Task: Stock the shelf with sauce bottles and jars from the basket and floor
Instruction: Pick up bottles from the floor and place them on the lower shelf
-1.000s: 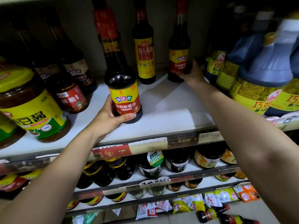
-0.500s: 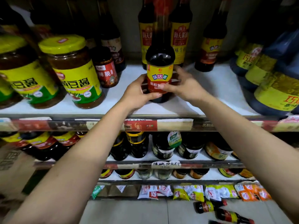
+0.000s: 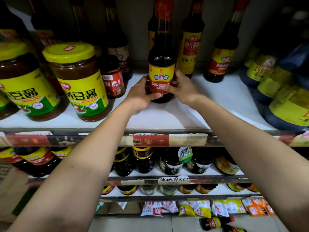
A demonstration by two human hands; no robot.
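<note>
Seen from the head camera, a dark glass sauce bottle with a yellow and red label (image 3: 161,77) stands upright mid-way back on the white shelf board (image 3: 167,118). The left hand (image 3: 142,96) has its grip clamped round the bottle's lower left side, thumb across the label. The right hand (image 3: 182,88) clamps the other side. Big yellow-lidded paste jars (image 3: 78,81) stand to the left, and small dark bottles (image 3: 215,222) lie on the floor below.

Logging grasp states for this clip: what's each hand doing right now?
Left hand: grips the dark sauce bottle low on its label.
Right hand: grips the same bottle from the opposite side.
</note>
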